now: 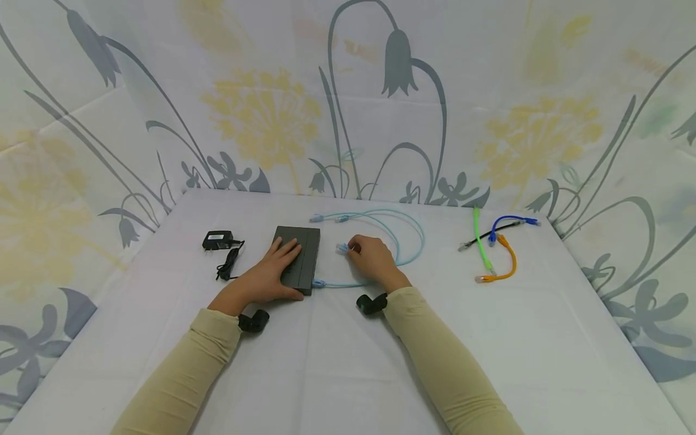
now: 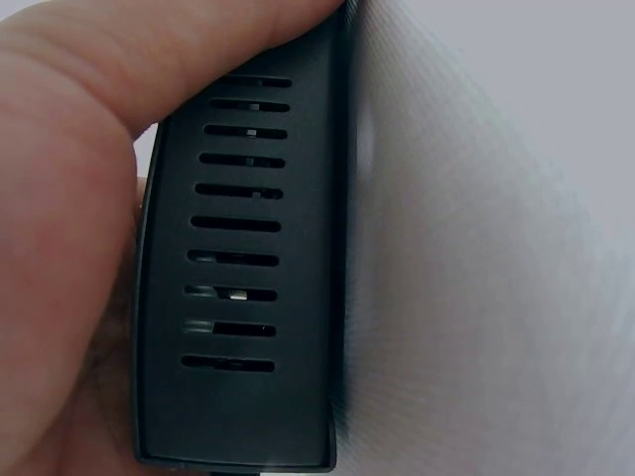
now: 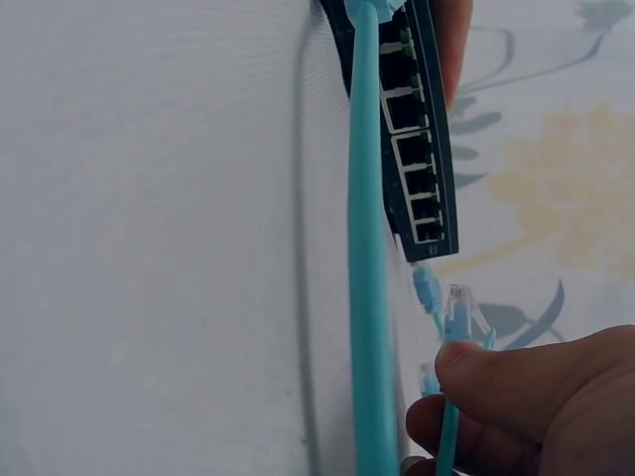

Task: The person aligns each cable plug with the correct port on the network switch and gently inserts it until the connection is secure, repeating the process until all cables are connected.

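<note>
My left hand (image 1: 263,278) lies over a black network switch (image 1: 306,260), fingers spread on its top and thumb on its near end. The left wrist view shows the thumb across the slotted end (image 2: 236,223). A light blue Ethernet cable (image 1: 348,286) has one plug (image 1: 319,283) at the nearest port on the switch's right side. To the right of the switch, my right hand (image 1: 375,260) pinches a clear-tipped light blue plug (image 3: 457,312) between thumb and fingers. The plug is apart from the row of ports (image 3: 421,180), its tip upward in the right wrist view.
Behind the right hand curves more light blue cable (image 1: 423,232) with two loose plugs (image 1: 316,218). Left of the switch lies a black power adapter (image 1: 217,240) with a bundled cord (image 1: 228,264). Short green (image 1: 478,235), black (image 1: 470,244), blue (image 1: 496,226) and orange (image 1: 513,260) cables lie at right.
</note>
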Demonstrator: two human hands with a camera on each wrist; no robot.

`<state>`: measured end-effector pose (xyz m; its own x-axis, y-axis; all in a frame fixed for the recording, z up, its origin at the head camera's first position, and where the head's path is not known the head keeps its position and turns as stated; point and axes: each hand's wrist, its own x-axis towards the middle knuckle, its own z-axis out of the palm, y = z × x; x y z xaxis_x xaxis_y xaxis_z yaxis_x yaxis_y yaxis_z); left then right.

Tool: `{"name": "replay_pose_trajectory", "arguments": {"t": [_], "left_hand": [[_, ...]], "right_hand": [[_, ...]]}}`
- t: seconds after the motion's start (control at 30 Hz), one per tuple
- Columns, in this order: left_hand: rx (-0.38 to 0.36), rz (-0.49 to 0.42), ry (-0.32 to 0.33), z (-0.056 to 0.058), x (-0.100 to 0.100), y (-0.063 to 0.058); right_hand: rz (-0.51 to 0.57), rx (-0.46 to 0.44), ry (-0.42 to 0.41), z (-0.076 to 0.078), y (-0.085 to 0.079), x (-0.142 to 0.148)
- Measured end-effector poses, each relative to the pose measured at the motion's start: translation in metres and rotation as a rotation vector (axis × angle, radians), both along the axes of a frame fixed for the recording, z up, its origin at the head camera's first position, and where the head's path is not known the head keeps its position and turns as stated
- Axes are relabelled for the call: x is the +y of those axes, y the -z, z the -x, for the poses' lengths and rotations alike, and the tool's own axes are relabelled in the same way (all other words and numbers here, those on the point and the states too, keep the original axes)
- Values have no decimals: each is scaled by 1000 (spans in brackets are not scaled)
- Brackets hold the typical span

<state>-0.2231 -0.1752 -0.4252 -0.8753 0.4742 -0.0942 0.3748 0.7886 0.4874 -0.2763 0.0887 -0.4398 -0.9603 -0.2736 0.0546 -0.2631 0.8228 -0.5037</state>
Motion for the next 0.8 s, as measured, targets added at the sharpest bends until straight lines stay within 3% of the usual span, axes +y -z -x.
{"name": "replay_pose_trajectory", "arguments": {"t": [0.8], "left_hand": [[-6,10,4,1,0,0]], "right_hand": [[52,-8,-62,-11,1,3]]}}
